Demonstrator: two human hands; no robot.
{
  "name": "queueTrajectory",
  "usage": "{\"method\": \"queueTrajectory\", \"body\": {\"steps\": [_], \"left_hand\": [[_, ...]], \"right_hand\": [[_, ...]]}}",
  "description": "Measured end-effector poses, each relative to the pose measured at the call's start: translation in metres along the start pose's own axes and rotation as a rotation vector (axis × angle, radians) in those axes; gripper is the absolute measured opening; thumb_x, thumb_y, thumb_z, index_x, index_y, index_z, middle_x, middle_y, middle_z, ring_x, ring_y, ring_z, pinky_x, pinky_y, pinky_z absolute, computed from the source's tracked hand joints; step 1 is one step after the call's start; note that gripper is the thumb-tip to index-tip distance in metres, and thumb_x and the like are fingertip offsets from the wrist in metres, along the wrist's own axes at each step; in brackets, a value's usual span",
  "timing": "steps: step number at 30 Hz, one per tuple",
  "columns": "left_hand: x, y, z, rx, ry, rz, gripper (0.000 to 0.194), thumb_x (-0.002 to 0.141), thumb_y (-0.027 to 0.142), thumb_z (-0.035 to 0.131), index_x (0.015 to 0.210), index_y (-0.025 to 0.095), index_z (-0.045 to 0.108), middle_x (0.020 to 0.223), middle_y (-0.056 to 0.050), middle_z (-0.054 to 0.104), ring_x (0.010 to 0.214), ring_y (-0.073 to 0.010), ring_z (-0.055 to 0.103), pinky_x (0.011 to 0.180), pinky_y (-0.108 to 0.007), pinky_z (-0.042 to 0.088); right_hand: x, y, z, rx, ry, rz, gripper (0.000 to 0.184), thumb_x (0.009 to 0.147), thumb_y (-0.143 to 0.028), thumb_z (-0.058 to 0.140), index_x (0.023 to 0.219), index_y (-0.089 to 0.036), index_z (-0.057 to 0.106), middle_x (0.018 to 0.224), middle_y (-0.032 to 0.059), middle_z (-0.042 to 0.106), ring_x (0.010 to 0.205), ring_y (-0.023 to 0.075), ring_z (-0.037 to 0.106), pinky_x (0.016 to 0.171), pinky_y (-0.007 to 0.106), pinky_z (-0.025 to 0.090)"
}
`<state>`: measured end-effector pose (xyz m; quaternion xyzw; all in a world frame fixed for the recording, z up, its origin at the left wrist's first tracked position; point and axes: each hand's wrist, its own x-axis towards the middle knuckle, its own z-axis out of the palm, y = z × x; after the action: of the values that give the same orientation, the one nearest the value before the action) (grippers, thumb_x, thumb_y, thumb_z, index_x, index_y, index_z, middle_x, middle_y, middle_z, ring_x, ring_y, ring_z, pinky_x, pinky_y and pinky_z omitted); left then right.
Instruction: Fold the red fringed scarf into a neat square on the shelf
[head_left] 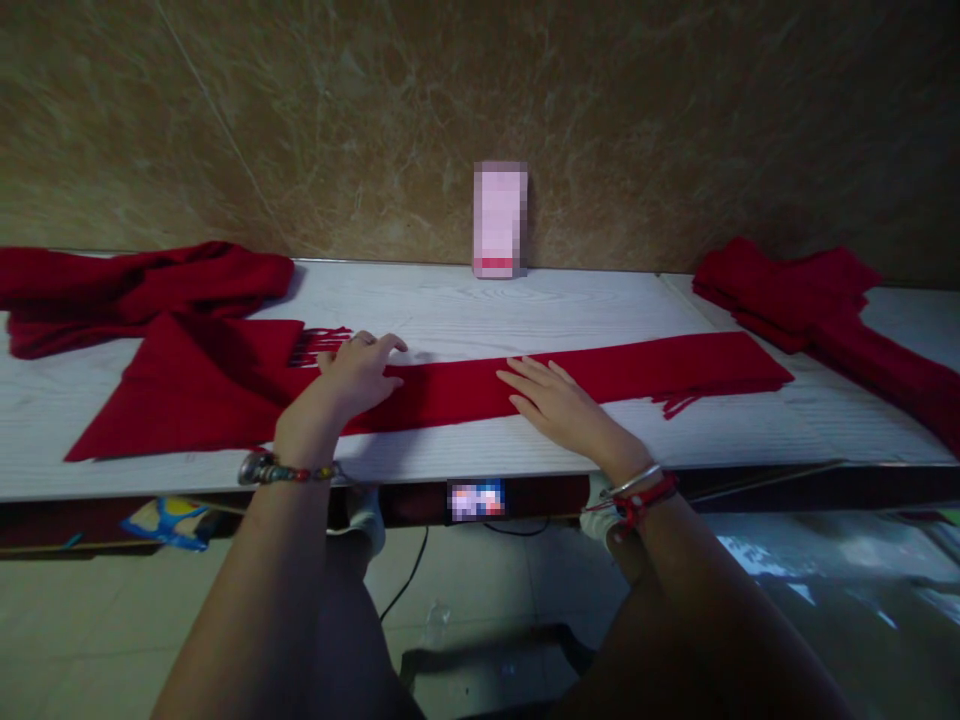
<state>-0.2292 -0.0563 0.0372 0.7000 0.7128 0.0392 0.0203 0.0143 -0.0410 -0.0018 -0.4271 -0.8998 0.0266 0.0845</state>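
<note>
Red scarf [450, 392] lies under the loosely spread left hand [354, 376] and flattened right hand [556, 405]

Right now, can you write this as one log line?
left hand: over scarf | right hand: on scarf | scarf: lies along table

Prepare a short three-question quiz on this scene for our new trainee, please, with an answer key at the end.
1. True or false: the right hand rests on the long red cloth strip.

2. Where is the silver-coloured bangle worn?
A) On the left wrist
B) On the right wrist
C) On both wrists

3. What colour is the tabletop under the strip?

Key:
1. True
2. B
3. Whitish, with a wood-grain pattern
</note>
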Motion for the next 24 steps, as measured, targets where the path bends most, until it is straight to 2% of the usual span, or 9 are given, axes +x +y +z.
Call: {"method": "queueTrajectory", "body": {"steps": [2, 5, 7, 10, 13, 15, 18, 21, 24], "left_hand": [[-0.012, 0.011, 0.003, 0.042, -0.005, -0.014, 0.043, 0.084, 0.014, 0.04, 0.126, 0.018, 0.052, 0.139, -0.015, 0.044, 0.124, -0.0329, 0.042, 0.095, -0.053, 0.038], [-0.021, 0.026, 0.013, 0.014, -0.181, -0.023, 0.048, 0.091, 0.029, 0.034, 0.14, 0.028, 0.037, 0.153, -0.008, 0.022, 0.137, -0.0357, 0.022, 0.101, -0.063, 0.028], [-0.023, 0.029, 0.017, -0.014, -0.261, -0.047, 0.049, 0.094, 0.04, 0.025, 0.143, 0.036, 0.028, 0.156, -0.003, 0.014, 0.139, -0.0393, 0.013, 0.099, -0.07, 0.023], [-0.028, 0.025, 0.018, -0.009, -0.267, -0.125, 0.053, 0.092, 0.05, 0.023, 0.144, 0.04, 0.022, 0.156, -0.001, 0.008, 0.138, -0.0445, 0.009, 0.094, -0.075, 0.022], [-0.036, 0.019, 0.017, 0.015, -0.255, -0.204, 0.059, 0.09, 0.056, 0.025, 0.145, 0.036, 0.018, 0.156, -0.005, 0.006, 0.137, -0.0467, 0.008, 0.094, -0.076, 0.023], [-0.04, 0.017, 0.017, 0.033, -0.223, -0.209, 0.06, 0.09, 0.056, 0.024, 0.146, 0.033, 0.019, 0.156, -0.006, 0.008, 0.137, -0.0477, 0.008, 0.093, -0.076, 0.023], [-0.041, 0.015, 0.018, 0.067, -0.179, -0.112, 0.06, 0.091, 0.054, 0.027, 0.145, 0.03, 0.025, 0.156, -0.006, 0.011, 0.137, -0.0461, 0.012, 0.098, -0.073, 0.023], [-0.039, 0.008, 0.016, 0.082, -0.214, 0.051, 0.057, 0.091, 0.049, 0.034, 0.143, 0.027, 0.031, 0.155, -0.007, 0.013, 0.138, -0.0391, 0.016, 0.104, -0.064, 0.024], [-0.037, -0.002, 0.014, 0.08, -0.231, 0.157, 0.052, 0.092, 0.042, 0.035, 0.141, 0.027, 0.035, 0.154, -0.008, 0.02, 0.137, -0.0344, 0.024, 0.103, -0.06, 0.029]], "right_hand": [[-0.001, -0.001, -0.001, -0.004, 0.009, -0.026, 0.043, 0.094, -0.026, 0.033, 0.134, -0.024, 0.047, 0.144, 0.0021, 0.042, 0.135, 0.0194, 0.033, 0.113, 0.044, 0.023], [-0.003, -0.001, -0.002, 0.009, 0.007, -0.074, 0.043, 0.094, -0.028, 0.034, 0.135, -0.024, 0.047, 0.144, 0.0024, 0.042, 0.136, 0.0186, 0.032, 0.113, 0.043, 0.023], [-0.005, 0.0, -0.002, 0.02, -0.015, -0.086, 0.043, 0.095, -0.031, 0.035, 0.136, -0.024, 0.045, 0.145, 0.0029, 0.04, 0.136, 0.0194, 0.031, 0.113, 0.045, 0.023], [-0.007, 0.003, -0.003, 0.03, -0.044, -0.073, 0.044, 0.094, -0.035, 0.037, 0.137, -0.025, 0.043, 0.147, 0.0033, 0.037, 0.137, 0.0211, 0.028, 0.112, 0.047, 0.024], [-0.008, 0.005, -0.003, 0.032, -0.039, -0.07, 0.044, 0.094, -0.036, 0.039, 0.137, -0.027, 0.043, 0.147, 0.0032, 0.037, 0.137, 0.0226, 0.027, 0.111, 0.049, 0.025], [-0.008, 0.005, -0.002, 0.016, -0.027, -0.076, 0.044, 0.094, -0.035, 0.04, 0.137, -0.026, 0.044, 0.146, 0.0045, 0.039, 0.136, 0.0238, 0.029, 0.11, 0.05, 0.027], [-0.007, 0.002, -0.002, -0.042, 0.003, -0.099, 0.042, 0.094, -0.032, 0.041, 0.134, -0.022, 0.048, 0.142, 0.0069, 0.045, 0.134, 0.0243, 0.035, 0.109, 0.049, 0.03], [-0.006, 0.0, -0.002, -0.098, 0.04, -0.163, 0.039, 0.094, -0.028, 0.041, 0.131, -0.022, 0.05, 0.139, 0.0064, 0.049, 0.131, 0.0228, 0.039, 0.108, 0.048, 0.032], [-0.005, -0.002, -0.001, -0.134, 0.042, -0.237, 0.038, 0.093, -0.02, 0.041, 0.129, -0.021, 0.052, 0.137, 0.0065, 0.051, 0.129, 0.0209, 0.042, 0.107, 0.045, 0.034]]}}
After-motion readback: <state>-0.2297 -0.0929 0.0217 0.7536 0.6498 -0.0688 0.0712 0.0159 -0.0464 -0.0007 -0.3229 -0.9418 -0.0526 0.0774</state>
